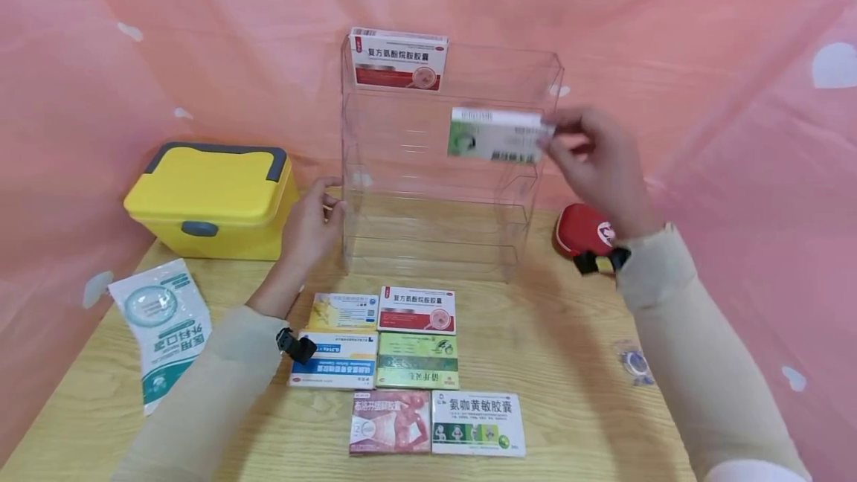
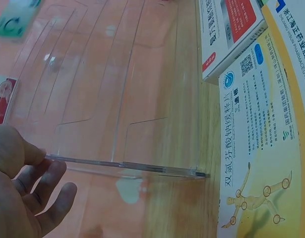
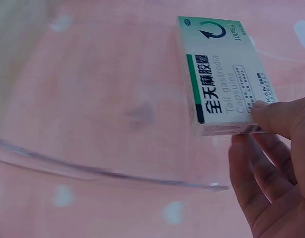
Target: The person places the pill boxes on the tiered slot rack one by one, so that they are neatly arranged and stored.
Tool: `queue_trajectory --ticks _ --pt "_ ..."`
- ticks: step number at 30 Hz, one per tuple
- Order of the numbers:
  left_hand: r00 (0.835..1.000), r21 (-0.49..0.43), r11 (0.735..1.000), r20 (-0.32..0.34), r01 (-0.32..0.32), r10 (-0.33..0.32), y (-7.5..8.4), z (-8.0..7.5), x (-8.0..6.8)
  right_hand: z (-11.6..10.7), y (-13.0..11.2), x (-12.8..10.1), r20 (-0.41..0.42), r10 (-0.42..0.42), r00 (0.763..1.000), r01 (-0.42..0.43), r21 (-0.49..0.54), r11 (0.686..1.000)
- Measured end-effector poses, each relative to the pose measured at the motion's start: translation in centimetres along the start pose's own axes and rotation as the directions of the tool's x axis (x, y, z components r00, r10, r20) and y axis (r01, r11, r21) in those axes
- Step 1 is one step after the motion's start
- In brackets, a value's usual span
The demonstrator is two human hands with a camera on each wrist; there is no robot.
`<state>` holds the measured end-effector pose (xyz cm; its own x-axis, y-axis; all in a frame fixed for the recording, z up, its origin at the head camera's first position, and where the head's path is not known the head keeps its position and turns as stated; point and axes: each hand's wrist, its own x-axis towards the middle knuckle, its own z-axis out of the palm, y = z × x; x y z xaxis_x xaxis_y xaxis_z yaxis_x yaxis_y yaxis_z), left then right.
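Observation:
A clear acrylic tiered rack point(image 1: 375, 169) stands at the back of the wooden table, with a red-and-white medicine box point(image 1: 399, 59) on its top tier. My right hand point(image 1: 592, 162) pinches a green-and-white medicine box point(image 1: 494, 135) by its end, holding it at the rack's second tier. In the right wrist view thumb and fingers point(image 3: 274, 116) grip that box point(image 3: 219, 74). My left hand point(image 1: 311, 225) rests against the rack's left side wall, its thumb point(image 2: 35, 153) and fingers touching the rack's edge point(image 2: 122, 162).
Several medicine boxes point(image 1: 415, 363) lie in rows on the table in front of the rack. A yellow lidded case point(image 1: 214, 199) sits at the left, a mask packet point(image 1: 161, 329) near the left edge, a red pouch point(image 1: 582, 233) right of the rack. Pink cloth surrounds the table.

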<state>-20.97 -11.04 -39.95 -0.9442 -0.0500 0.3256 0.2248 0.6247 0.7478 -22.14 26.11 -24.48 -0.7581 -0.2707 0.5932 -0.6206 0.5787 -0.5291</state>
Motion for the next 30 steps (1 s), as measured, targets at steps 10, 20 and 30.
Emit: queue_trajectory --ticks 10,20,30 --pt "1.0 0.009 1.0 0.006 -0.008 0.008 0.2 0.1 -0.1 -1.5 2.3 9.4 -0.138 -0.194 0.971 0.144 -0.307 0.941" --pt "1.0 0.023 1.0 0.013 -0.007 0.007 -0.2 0.2 0.1 -0.6 3.8 11.4 -0.113 0.143 0.983 -0.16 -0.169 0.973" --pt "0.999 0.037 0.999 0.007 0.036 -0.037 0.3 0.1 -0.1 -0.5 5.6 11.8 -0.016 0.326 0.945 -0.326 -0.049 0.944"
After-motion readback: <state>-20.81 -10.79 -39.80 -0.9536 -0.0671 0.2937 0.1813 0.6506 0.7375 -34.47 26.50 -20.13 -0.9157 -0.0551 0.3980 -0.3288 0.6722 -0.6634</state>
